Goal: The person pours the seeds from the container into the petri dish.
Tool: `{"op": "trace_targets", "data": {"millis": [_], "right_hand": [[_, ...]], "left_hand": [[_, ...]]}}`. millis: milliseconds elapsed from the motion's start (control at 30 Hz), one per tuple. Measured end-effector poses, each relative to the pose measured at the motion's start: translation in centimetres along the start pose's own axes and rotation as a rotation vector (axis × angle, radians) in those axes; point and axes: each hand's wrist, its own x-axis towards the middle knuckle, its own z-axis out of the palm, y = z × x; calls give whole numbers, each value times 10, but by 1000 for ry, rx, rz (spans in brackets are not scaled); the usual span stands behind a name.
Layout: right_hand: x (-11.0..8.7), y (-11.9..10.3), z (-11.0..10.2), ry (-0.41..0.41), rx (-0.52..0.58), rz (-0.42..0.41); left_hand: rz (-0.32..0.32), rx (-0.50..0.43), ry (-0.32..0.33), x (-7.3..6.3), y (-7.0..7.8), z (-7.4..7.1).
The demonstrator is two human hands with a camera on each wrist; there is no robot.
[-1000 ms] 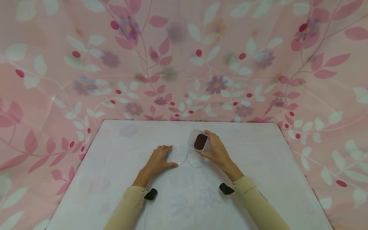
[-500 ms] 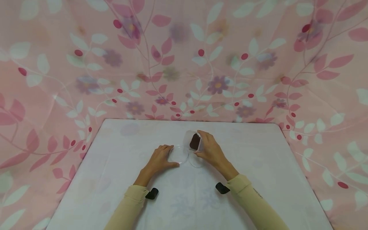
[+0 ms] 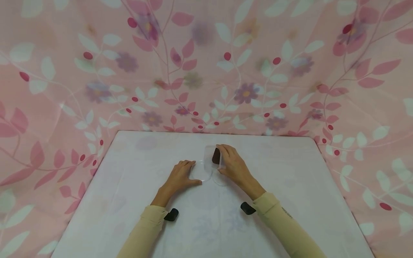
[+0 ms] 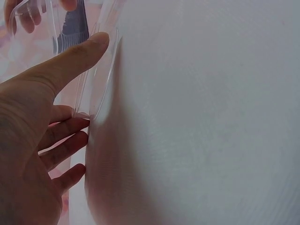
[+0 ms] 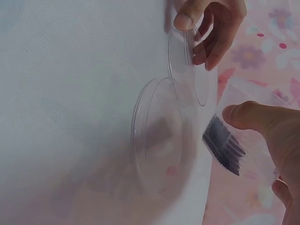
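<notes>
My left hand holds a clear round petri dish by its rim, thumb on the near side and fingers on the far side. Beside it on the table lies a second clear petri dish part, partly hidden in the head view by my right hand. That right hand grips a clear plastic box, tilted over the two dishes with its mouth towards the left. Inside the box is a dark block, which looks ridged in the right wrist view; its kind cannot be told.
A white cloth with faint prints covers the table. Behind it hangs a pink floral curtain, which also runs along both sides. A black camera mount sits at each wrist, the left one and the right one.
My right hand has moved left and turned the box further, so less of the dark block shows in the head view. The left hand has stayed on its dish.
</notes>
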Motion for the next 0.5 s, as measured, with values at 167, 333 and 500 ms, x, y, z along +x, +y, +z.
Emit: {"op": "trace_targets", "data": {"millis": [167,333,500], "right_hand": [[5,-3,-2,-5,-49,-25],[8,-6,-2,-29,-91,-43],[10,-8,-2,-41,-126,-56]], "left_hand": [[-1,14,-2,1,1,-1],[-5,6,-7,2,2,-3],[-9,10,-16,2,3,-4]]}}
